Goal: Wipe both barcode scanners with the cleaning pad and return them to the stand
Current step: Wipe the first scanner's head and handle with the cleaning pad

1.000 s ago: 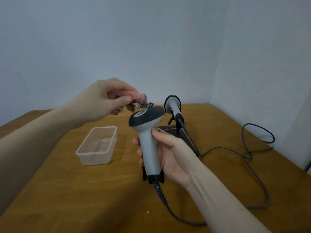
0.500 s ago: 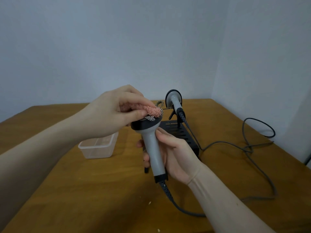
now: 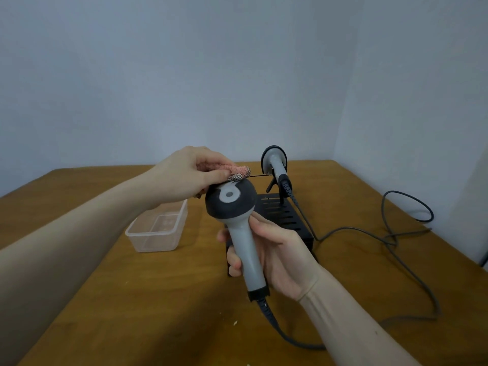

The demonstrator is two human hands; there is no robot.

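**Now wiping the first scanner's head**

Right now the right hand (image 3: 277,260) wraps its fingers round the grey handle of the scanner (image 3: 239,223), holding it upright above the stand (image 3: 285,220). The left hand (image 3: 190,175) pinches the pink pad (image 3: 236,172) against the top of the dark head. Judged from this, good wiping means firm handle support, light pad pressure, and turning the head so the whole dome and window get covered.

Behind the stand's far end, the second scanner (image 3: 274,161) sits perched, untouched. Left of the stand lies a clear tub (image 3: 158,229). Cables (image 3: 390,233) trail right of the stand; the held scanner's cord could snag on return.
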